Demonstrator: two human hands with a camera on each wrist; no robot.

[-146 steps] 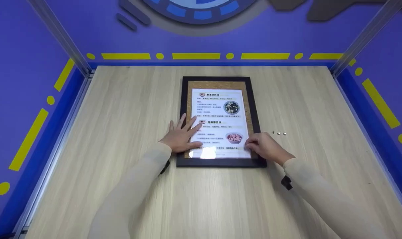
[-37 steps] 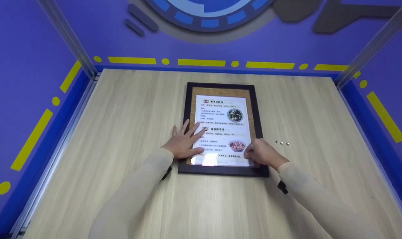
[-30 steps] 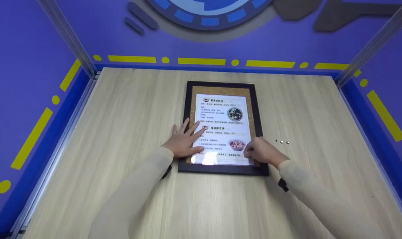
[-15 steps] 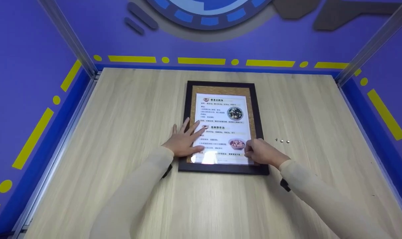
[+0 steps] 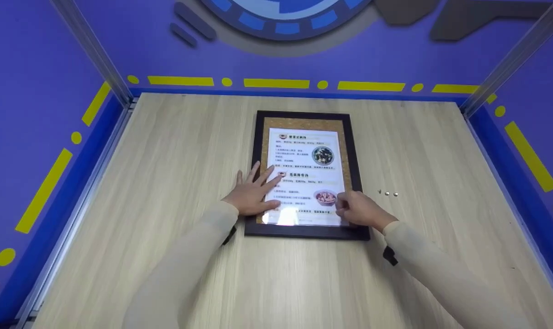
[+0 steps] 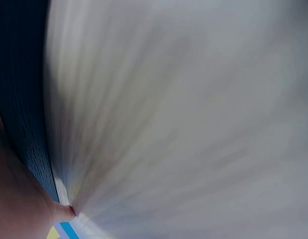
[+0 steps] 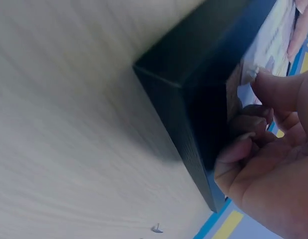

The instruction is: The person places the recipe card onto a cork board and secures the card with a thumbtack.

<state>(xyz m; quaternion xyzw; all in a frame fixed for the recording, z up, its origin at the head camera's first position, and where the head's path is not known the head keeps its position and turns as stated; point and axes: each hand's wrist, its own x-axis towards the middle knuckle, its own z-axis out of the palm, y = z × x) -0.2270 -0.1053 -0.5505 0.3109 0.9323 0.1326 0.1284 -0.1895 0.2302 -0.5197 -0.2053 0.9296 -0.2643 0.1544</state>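
Note:
A printed recipe sheet (image 5: 299, 157) under a shiny clear cover lies on a cork board with a black frame (image 5: 304, 231). My left hand (image 5: 250, 197) rests spread on the board's left side, its fingers fanned over frame and sheet. At the sheet's lower right, my right hand (image 5: 361, 208) has curled fingers and pinches a small silver thumbtack (image 7: 252, 72), partly hidden at the thumb's tip. The right wrist view shows its curled fingers by the frame's inner edge. The left wrist view catches only part of the left hand (image 6: 24, 194) beside the frame (image 6: 22, 89).
Several small silver thumbtacks (image 5: 387, 193) lie in a short row on the wooden table (image 5: 189, 146), right of the frame. One thumbtack (image 7: 156, 228) shows in the right wrist view. Blue-purple walls with yellow dashes (image 5: 276, 83) enclose the table at the back and sides.
Since the earliest frame the head view has shifted slightly. My left hand stays in place on the board. My right hand stays at the lower right corner, its fingers shifting only slightly.

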